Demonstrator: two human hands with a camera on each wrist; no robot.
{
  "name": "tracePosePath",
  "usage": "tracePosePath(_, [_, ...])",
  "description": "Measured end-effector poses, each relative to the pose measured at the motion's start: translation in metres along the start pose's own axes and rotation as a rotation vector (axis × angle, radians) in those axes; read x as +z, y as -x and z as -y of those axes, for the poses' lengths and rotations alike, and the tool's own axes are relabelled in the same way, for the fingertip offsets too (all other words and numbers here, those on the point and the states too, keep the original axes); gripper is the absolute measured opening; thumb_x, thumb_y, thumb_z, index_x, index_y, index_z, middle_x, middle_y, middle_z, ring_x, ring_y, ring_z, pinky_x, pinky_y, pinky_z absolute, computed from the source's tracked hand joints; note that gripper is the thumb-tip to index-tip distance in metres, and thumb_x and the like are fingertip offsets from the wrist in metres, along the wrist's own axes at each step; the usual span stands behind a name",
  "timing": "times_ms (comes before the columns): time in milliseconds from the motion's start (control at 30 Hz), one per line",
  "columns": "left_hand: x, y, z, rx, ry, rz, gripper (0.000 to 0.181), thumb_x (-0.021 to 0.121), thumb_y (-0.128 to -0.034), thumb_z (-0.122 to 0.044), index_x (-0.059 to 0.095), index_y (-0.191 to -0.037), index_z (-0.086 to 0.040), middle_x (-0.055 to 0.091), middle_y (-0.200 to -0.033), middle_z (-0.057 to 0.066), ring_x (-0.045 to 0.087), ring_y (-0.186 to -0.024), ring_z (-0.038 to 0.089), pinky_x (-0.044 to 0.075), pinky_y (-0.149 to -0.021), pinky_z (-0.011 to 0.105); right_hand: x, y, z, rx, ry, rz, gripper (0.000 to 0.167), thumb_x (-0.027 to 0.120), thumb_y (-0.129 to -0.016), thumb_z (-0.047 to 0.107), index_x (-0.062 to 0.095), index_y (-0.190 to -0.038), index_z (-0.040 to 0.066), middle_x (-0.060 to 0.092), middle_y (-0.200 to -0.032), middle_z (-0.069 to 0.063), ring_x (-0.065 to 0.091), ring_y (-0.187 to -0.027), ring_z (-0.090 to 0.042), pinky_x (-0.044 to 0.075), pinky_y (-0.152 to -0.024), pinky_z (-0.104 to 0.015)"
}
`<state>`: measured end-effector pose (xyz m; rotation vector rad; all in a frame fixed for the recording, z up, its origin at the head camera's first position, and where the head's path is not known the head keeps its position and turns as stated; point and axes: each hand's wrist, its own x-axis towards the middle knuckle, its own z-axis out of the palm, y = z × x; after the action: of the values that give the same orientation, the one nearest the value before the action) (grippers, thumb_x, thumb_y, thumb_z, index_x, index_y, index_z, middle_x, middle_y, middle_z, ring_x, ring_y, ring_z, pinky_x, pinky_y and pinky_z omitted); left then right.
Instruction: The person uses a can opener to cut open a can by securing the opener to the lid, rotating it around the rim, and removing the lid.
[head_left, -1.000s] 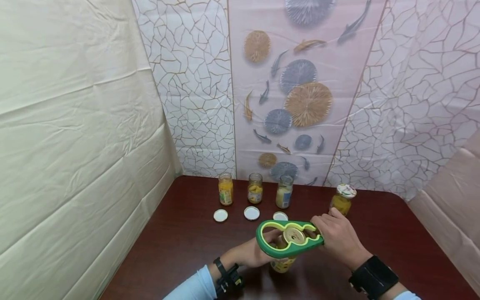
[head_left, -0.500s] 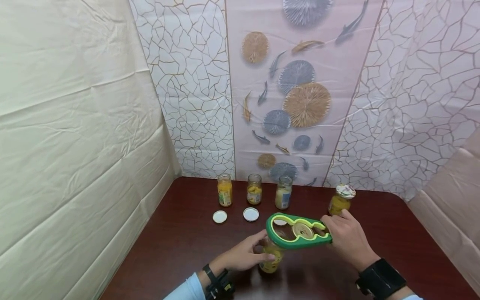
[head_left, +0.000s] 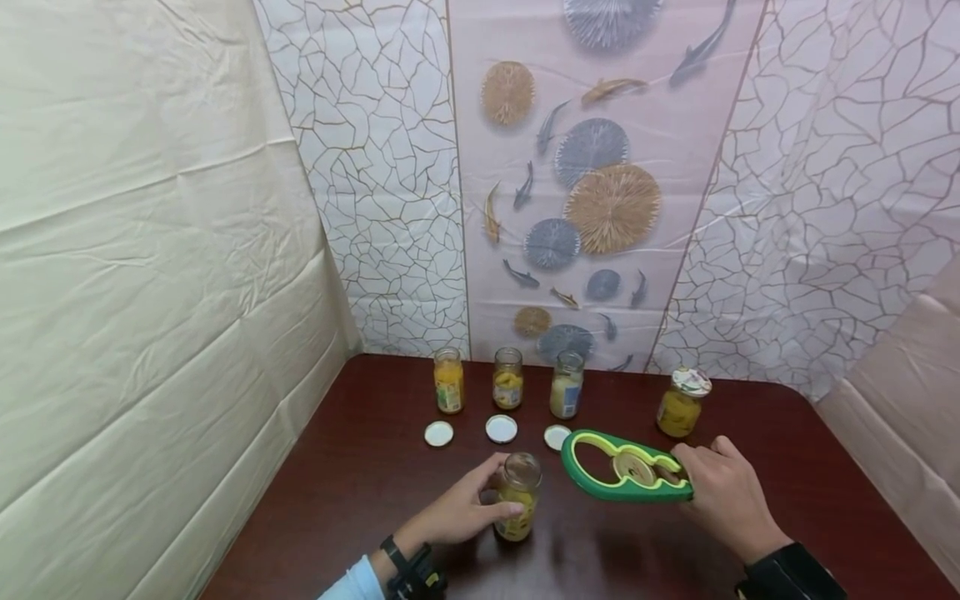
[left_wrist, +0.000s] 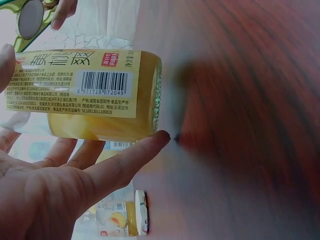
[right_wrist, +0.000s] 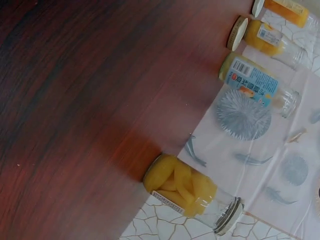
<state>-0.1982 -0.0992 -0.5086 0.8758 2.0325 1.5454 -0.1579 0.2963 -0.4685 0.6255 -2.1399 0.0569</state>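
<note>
My left hand (head_left: 461, 510) holds a glass jar (head_left: 519, 500) of yellow fruit, thumb on the near side. The jar's mouth is uncovered; in the left wrist view its yellow label (left_wrist: 75, 82) with a barcode faces the camera. To the right, my right hand (head_left: 727, 492) grips the handle end of a green jar opener (head_left: 588, 483) above the table. A gold-coloured lid (head_left: 632, 468) sits in one of the opener's yellow-green notches, apart from the jar. My right hand does not show in the right wrist view.
Three lidless jars, a left one (head_left: 449, 383), a middle one (head_left: 507, 383) and a right one (head_left: 567, 387), stand at the back. Three lids, such as the leftmost lid (head_left: 438, 433), lie before them. A lidded jar (head_left: 678, 412) stands back right on the dark table (head_left: 360, 475).
The opener has moved right with the lid in it, away from over the jar. My left hand has shifted left with the jar, whose uncovered mouth now shows.
</note>
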Motion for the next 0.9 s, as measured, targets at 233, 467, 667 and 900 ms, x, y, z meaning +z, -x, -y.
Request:
tracePosePath(233, [0.008,-0.01,-0.003,0.036,-0.018,0.017,0.049,0.064,-0.1095,-0.032,0.043,-0.154,-0.038,0.059,-0.148,-0.001,0.063,-0.129,0.01,0.057,-0.104,0.031,-0.002,0.001,0.001,0.018,0.003,0.013,0.066,0.024,-0.113,0.064,0.055,-0.079,0.017,0.042,-0.058,0.011,0.029,-0.057,0.0,0.015,-0.074,-0.025])
tracePosePath(467, [0.029,-0.022,-0.007,0.041,-0.063,-0.012,0.047,0.064,-0.1089,-0.035,0.044,-0.151,-0.038,0.061,-0.143,-0.002,0.062,-0.131,0.012,0.057,-0.1,0.031,-0.003,0.008,0.004,0.02,0.001,0.03,0.068,0.022,-0.112,0.064,0.056,-0.079,0.016,0.048,-0.058,0.009,0.034,-0.055,-0.001,0.016,-0.074,-0.025])
tracePosePath(667, [0.048,-0.043,-0.013,0.071,-0.143,-0.014,0.055,0.066,-0.1075,-0.04,0.041,-0.156,-0.037,0.058,-0.146,-0.005,0.058,-0.133,0.008,0.054,-0.102,0.029,-0.004,0.012,0.003,0.029,0.018,0.054,0.07,0.018,-0.111,0.065,0.055,-0.079,0.016,0.048,-0.058,0.008,0.035,-0.055,-0.001,0.016,-0.075,-0.025])
tracePosePath(900, [0.071,-0.071,-0.015,0.162,-0.188,-0.024,0.059,0.068,-0.1061,-0.037,0.037,-0.157,-0.037,0.051,-0.155,-0.003,0.051,-0.144,0.009,0.05,-0.116,0.029,-0.006,0.013,0.001,0.034,0.007,0.054,0.066,0.021,-0.112,0.061,0.056,-0.08,0.015,0.05,-0.059,0.008,0.037,-0.055,-0.001,0.016,-0.075,-0.024])
